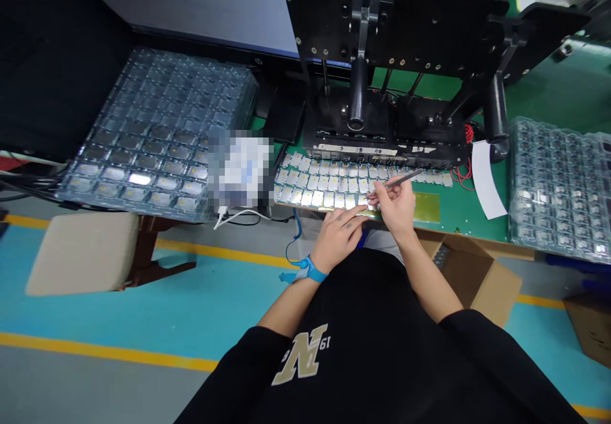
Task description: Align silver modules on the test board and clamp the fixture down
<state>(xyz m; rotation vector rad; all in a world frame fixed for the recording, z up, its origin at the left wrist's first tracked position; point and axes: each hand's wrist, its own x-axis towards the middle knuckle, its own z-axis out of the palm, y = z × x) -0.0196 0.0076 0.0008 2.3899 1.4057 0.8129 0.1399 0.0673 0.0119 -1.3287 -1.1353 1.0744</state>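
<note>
While your right hand (pixel 398 206) grips a tweezer-like tool (pixel 409 176) at the near row of small circuit boards (pixel 323 183) on the green workbench (pixel 468 212), seemingly working one, your left hand (pixel 338 236) lies outstretched beside it, its hold unclear, and the next touch probably calls for a steady tip.

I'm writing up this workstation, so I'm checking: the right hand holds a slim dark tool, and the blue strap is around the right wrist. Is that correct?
Not quite: the head view shows the blue strap around the wrist of the left hand. The right hand does hold the slim dark tool.
</note>
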